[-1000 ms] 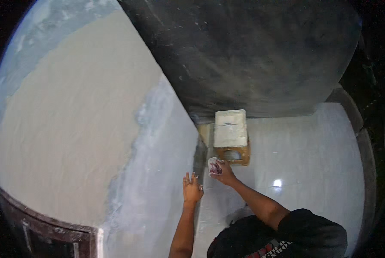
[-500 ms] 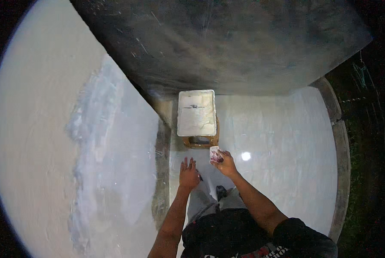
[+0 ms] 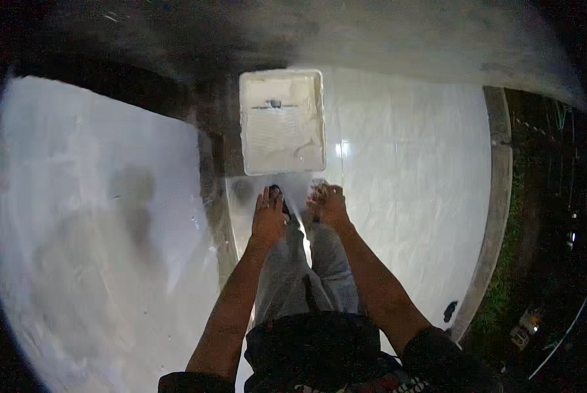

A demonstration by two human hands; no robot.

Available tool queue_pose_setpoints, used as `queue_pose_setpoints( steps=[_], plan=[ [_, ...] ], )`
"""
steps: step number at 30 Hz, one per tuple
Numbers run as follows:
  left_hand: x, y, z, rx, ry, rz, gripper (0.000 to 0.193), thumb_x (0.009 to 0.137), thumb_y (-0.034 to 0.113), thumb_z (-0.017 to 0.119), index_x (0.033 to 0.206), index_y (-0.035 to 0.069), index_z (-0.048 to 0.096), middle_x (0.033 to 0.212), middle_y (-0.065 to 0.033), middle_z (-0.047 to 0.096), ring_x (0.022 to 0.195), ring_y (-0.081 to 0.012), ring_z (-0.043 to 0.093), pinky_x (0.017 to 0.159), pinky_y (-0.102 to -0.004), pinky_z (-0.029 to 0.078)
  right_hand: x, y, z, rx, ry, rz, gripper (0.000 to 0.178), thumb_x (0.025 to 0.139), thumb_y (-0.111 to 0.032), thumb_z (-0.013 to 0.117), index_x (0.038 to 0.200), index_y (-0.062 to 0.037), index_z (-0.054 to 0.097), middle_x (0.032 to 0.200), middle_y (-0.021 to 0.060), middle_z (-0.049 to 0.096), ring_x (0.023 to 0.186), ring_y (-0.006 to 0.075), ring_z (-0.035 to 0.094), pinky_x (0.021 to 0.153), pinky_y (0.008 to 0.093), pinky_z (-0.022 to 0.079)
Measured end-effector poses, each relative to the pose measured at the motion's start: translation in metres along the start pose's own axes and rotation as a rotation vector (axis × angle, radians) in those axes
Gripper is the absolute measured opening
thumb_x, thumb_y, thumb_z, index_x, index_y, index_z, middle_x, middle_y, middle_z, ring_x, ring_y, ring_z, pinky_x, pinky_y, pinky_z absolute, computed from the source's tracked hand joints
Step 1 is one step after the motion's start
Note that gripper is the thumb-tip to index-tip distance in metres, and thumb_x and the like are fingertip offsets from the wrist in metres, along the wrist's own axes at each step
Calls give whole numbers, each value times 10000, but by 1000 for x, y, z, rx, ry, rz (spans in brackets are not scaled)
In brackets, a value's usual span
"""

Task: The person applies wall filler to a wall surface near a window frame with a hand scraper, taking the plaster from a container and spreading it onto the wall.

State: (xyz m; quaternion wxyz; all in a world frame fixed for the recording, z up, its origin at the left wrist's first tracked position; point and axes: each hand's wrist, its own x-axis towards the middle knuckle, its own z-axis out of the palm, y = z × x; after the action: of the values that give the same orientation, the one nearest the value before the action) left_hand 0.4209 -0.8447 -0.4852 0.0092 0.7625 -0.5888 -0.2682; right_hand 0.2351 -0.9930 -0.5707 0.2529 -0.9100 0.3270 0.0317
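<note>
White plastic paint tray (image 3: pixel 282 121) lies on the tiled floor (image 3: pixel 411 170) at 12 o'clock, just beyond both hands. It is judged light, stiff, slippery; its rims should be gripped. Left hand (image 3: pixel 268 216) is held flat, fingers spread; right hand (image 3: pixel 327 204) is curled around something small and pale.

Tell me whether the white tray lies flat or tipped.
Flat: the white tray rests open side up on the floor, all four rims showing.

No packages, labels, signs or screens anywhere in view.
</note>
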Motion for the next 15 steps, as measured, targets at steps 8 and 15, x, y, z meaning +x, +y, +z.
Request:
queue_pose_setpoints(
  steps=[8, 15],
  plan=[
    [21, -44, 29, -77, -119, -48, 685, 841, 235, 650, 1417, -50, 411, 1516, -222, 380, 1464, -415, 224, 1199, -523, 184, 68, -48, -27, 1, -131, 230, 392, 825, -432, 679, 1117, -170, 678, 1154, 59, 625, 1135, 344, 512, 921, 538, 413],
    [26, -54, 65, -82, -118, 0, 771, 828, 269, 603, 1458, -72, 319, 1518, -250, 349, 1440, -456, 243, 1190, -526, 192, 96, -81, -42, -135, -286, 400, 420, 863, -439, 635, 1155, -137, 637, 1138, 85, 657, 1085, 353, 573, 888, 507, 469]
  ],
)
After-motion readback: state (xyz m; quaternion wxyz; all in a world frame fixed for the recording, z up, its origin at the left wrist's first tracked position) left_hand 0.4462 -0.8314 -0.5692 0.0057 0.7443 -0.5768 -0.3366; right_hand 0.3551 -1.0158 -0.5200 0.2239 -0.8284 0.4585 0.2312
